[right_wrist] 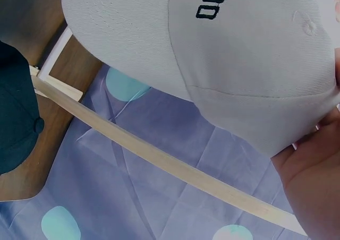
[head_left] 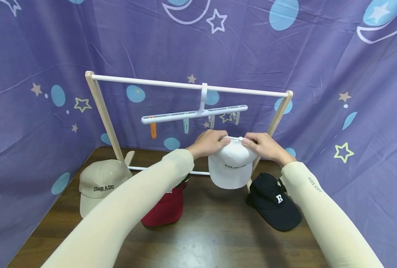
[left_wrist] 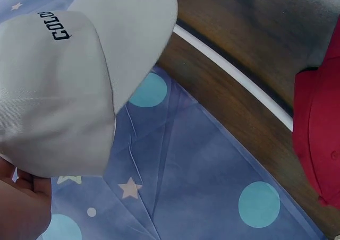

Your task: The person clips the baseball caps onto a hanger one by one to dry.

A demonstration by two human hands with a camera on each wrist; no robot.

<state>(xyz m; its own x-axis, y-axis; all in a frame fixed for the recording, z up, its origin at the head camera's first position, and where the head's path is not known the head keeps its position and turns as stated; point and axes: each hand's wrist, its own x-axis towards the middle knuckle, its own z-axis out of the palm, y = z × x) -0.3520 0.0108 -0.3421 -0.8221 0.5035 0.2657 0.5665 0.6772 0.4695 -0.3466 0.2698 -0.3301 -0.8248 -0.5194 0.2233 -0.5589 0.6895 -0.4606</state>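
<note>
A white baseball cap [head_left: 231, 163] with dark lettering hangs brim down between my two hands, raised off the table. My left hand [head_left: 211, 143] pinches its upper left edge, and my right hand [head_left: 266, 146] grips the upper right edge beside the top button. Just above and behind the cap is a white clip hanger [head_left: 195, 114] hooked on a rail. Its clips hang in a row: an orange clip [head_left: 153, 130] at the left end, a light blue clip [head_left: 186, 125], then pale clips [head_left: 236, 118] nearest the hands. In both wrist views the cap's cloth covers most of the fingers.
The rail [head_left: 144, 82] belongs to a wooden-legged rack [head_left: 106, 115] on a brown table [head_left: 205, 223]. A beige cap [head_left: 101, 178] sits left, a red cap [head_left: 166, 208] lies partly behind my left sleeve, and a black cap [head_left: 273, 203] sits right. A purple curtain [head_left: 252, 56] backs everything.
</note>
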